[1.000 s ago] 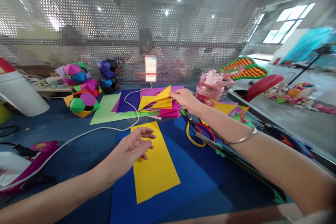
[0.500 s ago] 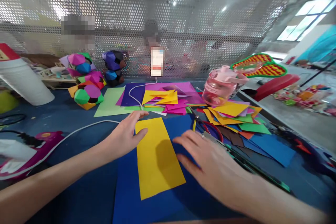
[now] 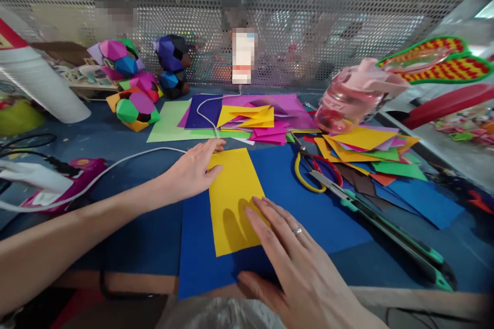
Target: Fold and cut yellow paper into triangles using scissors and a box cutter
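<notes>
A yellow rectangular sheet (image 3: pixel 233 185) lies on a larger blue sheet (image 3: pixel 328 221) at the table's front. At the yellow sheet's upper left corner rests my left hand (image 3: pixel 196 167), thumb apart from the fingers and thumb tip over the sheet's left edge. My right hand (image 3: pixel 293 262), with a ring on one finger, is spread over the lower right of the yellow sheet and casts a shadow on it. Neither hand grasps anything visible. Scissors (image 3: pixel 311 164) with red and yellow handles and a green-black utility knife (image 3: pixel 386 221) lie to the right.
Coloured paper pieces (image 3: pixel 266 123) lie behind, and another pile (image 3: pixel 366 146) is at the right near a pink bottle (image 3: pixel 347 97). Paper polyhedra (image 3: pixel 135 108), a power strip (image 3: pixel 83 180) and a white cable (image 3: pixel 154 151) are at the left. A phone (image 3: pixel 243 59) stands behind.
The view has tilted down, showing the table's front edge. My right hand has moved nearer, over the yellow sheet's lower part, uncovering the scissors and knife. My left hand stays at the upper left corner.
</notes>
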Demonstrator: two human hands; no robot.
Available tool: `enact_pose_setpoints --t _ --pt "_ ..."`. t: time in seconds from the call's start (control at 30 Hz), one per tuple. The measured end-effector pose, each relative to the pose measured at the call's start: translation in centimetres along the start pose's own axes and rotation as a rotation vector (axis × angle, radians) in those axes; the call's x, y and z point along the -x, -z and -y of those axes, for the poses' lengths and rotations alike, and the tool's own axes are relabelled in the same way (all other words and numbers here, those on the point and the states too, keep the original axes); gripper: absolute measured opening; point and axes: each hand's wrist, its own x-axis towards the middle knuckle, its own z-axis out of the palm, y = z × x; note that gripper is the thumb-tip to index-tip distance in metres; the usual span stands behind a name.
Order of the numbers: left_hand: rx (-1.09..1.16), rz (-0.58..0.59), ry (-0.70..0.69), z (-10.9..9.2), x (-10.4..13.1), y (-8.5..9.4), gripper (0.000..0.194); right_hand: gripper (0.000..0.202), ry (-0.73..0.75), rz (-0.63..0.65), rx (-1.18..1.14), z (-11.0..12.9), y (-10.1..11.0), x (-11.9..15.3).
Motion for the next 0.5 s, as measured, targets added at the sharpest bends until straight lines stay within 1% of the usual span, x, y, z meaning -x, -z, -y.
enact_pose_setpoints --t 0.2,0.33,0.4,0.5 --pt "-0.033 -0.037 -0.014 -0.9 0.3 0.4 0.045 0.071 -0.012 0.05 -0.034 0.2 -0.5 -0.7" --pt "0.038 -0.056 -0.028 -2.0 0.4 1.1 0.04 0.086 0.047 0.051 -0.009 0.1 -0.7 -0.9" --pt "0.092 -0.058 -0.026 -2.4 0.4 1.5 0.037 0.083 0.064 0.026 -0.015 0.3 -0.8 -0.9" --pt "0.167 -0.038 -0.024 -3.0 0.5 1.8 0.031 0.068 0.073 -0.01 -0.042 0.7 -0.9 -0.6"
